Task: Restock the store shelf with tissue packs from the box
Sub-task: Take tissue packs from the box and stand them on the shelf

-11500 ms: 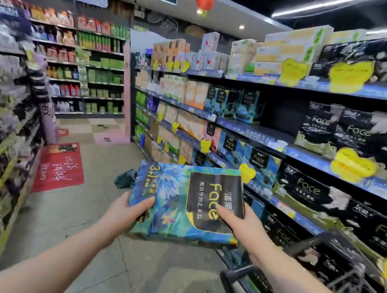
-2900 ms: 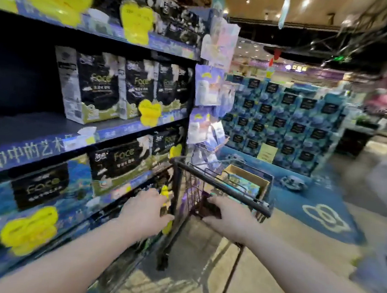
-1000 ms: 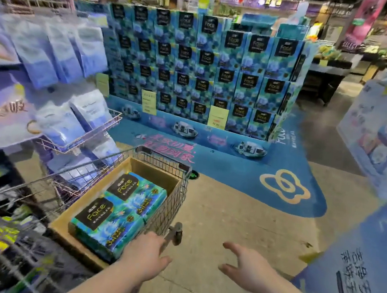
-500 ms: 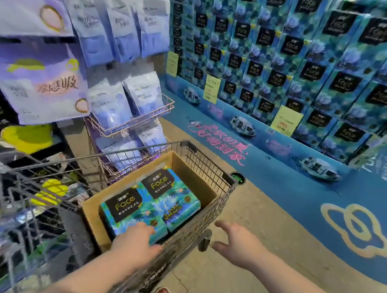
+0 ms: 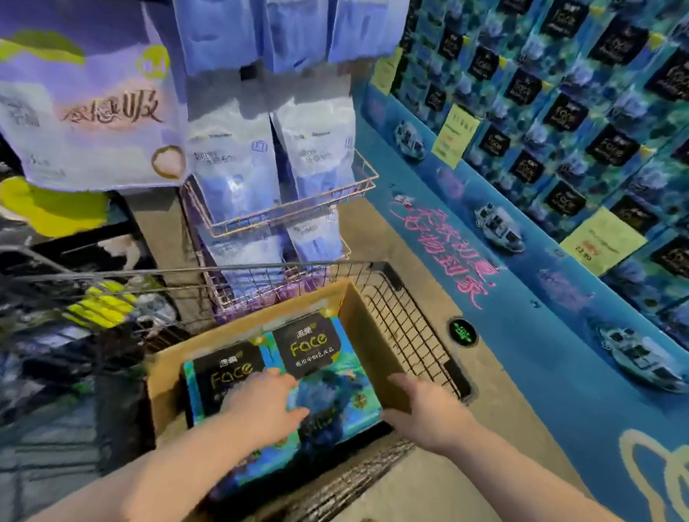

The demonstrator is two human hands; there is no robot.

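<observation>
Two tissue packs (image 5: 325,355) lie side by side in the box (image 5: 372,347), lower centre of the frame, inside the cart (image 5: 412,330). The left hand (image 5: 266,404) lies flat on them with fingers spread, gripping nothing. The right hand (image 5: 425,411) meets the box's right wall; I cannot tell whether its fingers curl. A one-handed lift could slip on the glossy wrapper, or the pack could snag on the cardboard.

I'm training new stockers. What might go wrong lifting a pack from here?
The left hand lies flat on the tissue packs, packed side by side in the box; a one-handed lift may slip or drag the neighbour. The right hand, at the box wall, could snag the wire cart.
</observation>
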